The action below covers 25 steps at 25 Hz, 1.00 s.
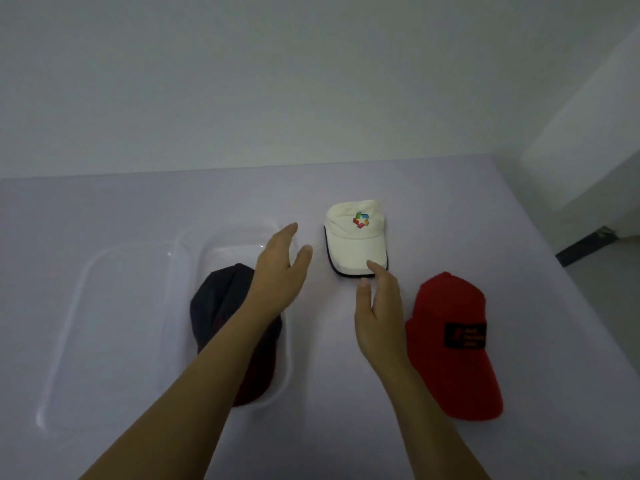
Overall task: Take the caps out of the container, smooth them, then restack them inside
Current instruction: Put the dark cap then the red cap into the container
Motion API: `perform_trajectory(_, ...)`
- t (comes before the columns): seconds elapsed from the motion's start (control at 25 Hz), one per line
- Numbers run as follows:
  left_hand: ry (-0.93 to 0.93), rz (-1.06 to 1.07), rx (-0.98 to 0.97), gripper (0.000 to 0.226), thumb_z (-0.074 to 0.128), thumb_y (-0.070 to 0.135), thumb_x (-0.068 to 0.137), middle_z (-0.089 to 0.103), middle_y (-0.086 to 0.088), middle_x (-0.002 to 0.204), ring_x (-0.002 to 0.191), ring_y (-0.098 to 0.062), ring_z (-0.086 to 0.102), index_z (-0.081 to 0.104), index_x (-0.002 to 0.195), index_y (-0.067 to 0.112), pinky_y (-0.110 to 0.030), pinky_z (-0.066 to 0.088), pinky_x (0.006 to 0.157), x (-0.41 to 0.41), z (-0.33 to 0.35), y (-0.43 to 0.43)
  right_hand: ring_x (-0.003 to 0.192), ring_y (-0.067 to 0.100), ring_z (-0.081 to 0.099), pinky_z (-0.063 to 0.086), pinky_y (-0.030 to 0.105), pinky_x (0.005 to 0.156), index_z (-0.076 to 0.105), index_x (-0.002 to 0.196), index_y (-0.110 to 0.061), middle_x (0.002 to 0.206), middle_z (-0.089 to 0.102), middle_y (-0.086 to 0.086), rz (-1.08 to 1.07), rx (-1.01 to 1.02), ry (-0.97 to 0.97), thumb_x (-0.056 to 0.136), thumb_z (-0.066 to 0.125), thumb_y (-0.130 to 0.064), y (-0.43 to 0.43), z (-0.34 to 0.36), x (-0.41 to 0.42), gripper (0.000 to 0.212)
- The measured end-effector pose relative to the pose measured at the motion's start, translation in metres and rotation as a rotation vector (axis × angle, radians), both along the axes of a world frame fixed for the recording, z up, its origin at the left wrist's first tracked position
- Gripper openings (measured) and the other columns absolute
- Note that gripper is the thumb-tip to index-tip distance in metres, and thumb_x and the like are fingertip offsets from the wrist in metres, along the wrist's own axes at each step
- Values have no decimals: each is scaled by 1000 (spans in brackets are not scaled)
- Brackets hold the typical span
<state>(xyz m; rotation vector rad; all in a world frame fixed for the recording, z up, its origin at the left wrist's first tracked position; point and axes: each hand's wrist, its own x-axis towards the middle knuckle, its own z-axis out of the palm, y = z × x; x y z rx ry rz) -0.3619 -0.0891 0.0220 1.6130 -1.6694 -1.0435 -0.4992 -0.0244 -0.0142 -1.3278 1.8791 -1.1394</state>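
Observation:
A white cap (355, 242) with a coloured logo lies on the table ahead of me, brim toward me. A red cap (453, 344) with a black patch lies to its right, nearer to me. A dark cap (221, 299) with a dark red brim sits inside the clear plastic container (287, 362). My left hand (280, 271) hovers open above the container's far right corner, holding nothing. My right hand (379, 310) is open, its fingertips at the white cap's brim edge.
The container's clear lid (104, 306) lies flat on the table to the left of the container. The table's right edge (540, 244) runs diagonally, with floor beyond. A plain wall stands behind the table.

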Motion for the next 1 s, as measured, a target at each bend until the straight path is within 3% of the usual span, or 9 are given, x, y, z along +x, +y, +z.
perform_trajectory(0.12, -43, -86, 80, 57, 50, 30, 94, 37, -7, 150, 135, -20, 37, 30, 144, 11, -27, 31, 108, -60, -17, 19, 119, 10, 41, 28, 21, 99, 45, 131, -9, 131, 48, 7, -69, -11, 93, 93, 49, -12, -4, -4, -74, 38)
perform_trajectory(0.2, -42, -143, 202, 65, 53, 38, 91, 35, -6, 151, 136, -20, 36, 28, 145, 12, -30, 31, 108, -92, -34, 29, 125, 21, 43, 29, 23, 102, 45, 131, -7, 134, 48, 12, -161, 34, 89, 89, 57, -11, -1, -15, -124, 44)
perform_trajectory(0.28, 60, -182, 394, 74, 57, 45, 87, 34, -3, 151, 137, -19, 35, 26, 147, 16, -30, 32, 107, -122, -51, 34, 132, 24, 37, 30, 29, 104, 38, 137, -11, 141, 40, 11, -186, 153, -14, 86, 63, -18, 7, -28, -175, 57)
perform_trajectory(0.4, 182, -235, 568, 81, 63, 53, 80, 37, 2, 149, 136, -18, 36, 27, 145, 21, -31, 34, 106, -156, -74, 36, 140, 21, 25, 28, 30, 101, 22, 145, -17, 149, 27, 2, -39, 368, -226, 80, 70, -30, 15, -48, -226, 82)
perform_trajectory(0.48, 225, -268, 599, 74, 67, 52, 77, 47, 4, 140, 128, -15, 46, 38, 138, 24, -32, 43, 102, -173, -87, 36, 134, 14, 32, 33, 29, 101, 20, 145, -23, 141, 32, -7, 100, 457, -355, 71, 74, -40, 15, -57, -244, 93)
perform_trajectory(0.56, 296, -262, 626, 62, 70, 45, 77, 58, 3, 128, 112, -9, 59, 46, 129, 24, -24, 53, 87, -182, -93, 37, 122, 9, 49, 45, 29, 96, 37, 136, -26, 135, 45, -11, 208, 496, -404, 61, 76, -53, 12, -63, -253, 89)
perform_trajectory(0.64, 394, -232, 657, 58, 74, 35, 76, 63, 0, 122, 103, -11, 65, 49, 126, 21, -23, 55, 80, -189, -97, 37, 111, 9, 59, 52, 27, 87, 50, 124, -27, 124, 59, -7, 252, 498, -357, 58, 74, -61, 9, -69, -258, 78)
perform_trajectory(0.84, 493, -291, 763, 61, 79, 16, 67, 70, -5, 115, 103, -19, 68, 55, 123, 20, -34, 55, 88, -192, -101, 25, 99, 0, 63, 53, 19, 78, 51, 109, -39, 115, 62, -11, 258, 408, -386, 71, 68, -50, 12, -74, -247, 43)
perform_trajectory(1.0, 482, -388, 841, 56, 77, 13, 69, 70, -7, 116, 107, -25, 66, 59, 121, 23, -43, 52, 94, -181, -91, 14, 91, 5, 67, 56, 27, 77, 53, 104, -28, 104, 67, -6, 235, 276, -408, 69, 72, -43, 13, -59, -232, 42)
